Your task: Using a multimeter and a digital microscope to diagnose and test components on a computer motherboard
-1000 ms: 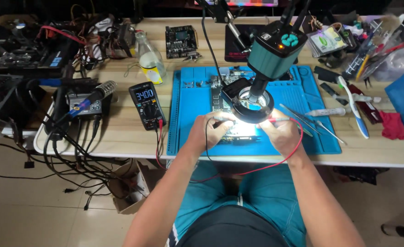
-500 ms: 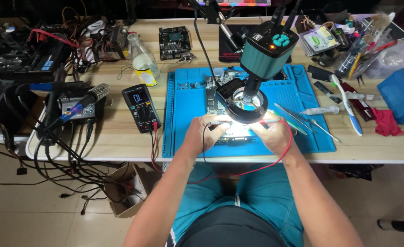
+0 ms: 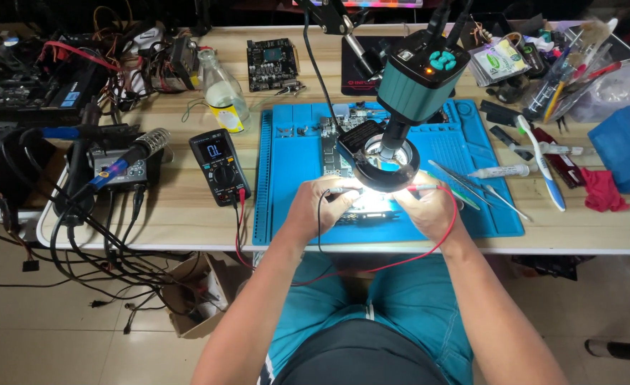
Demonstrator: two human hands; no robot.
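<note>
Head view looks down on both hands under a lit ring light (image 3: 386,165) on a blue mat (image 3: 286,185). Left hand (image 3: 322,207) pinches a black probe, right hand (image 3: 429,207) a red probe (image 3: 422,187), their tips set on a circuit board (image 3: 368,207) lying on the mat between the hands. Leads run to the multimeter (image 3: 218,167) on the tabletop (image 3: 179,214), whose display is lit, so probing looks under way. Glare washes out the board, the probe tips and the fingertips; which contacts are touched cannot be told.
</note>
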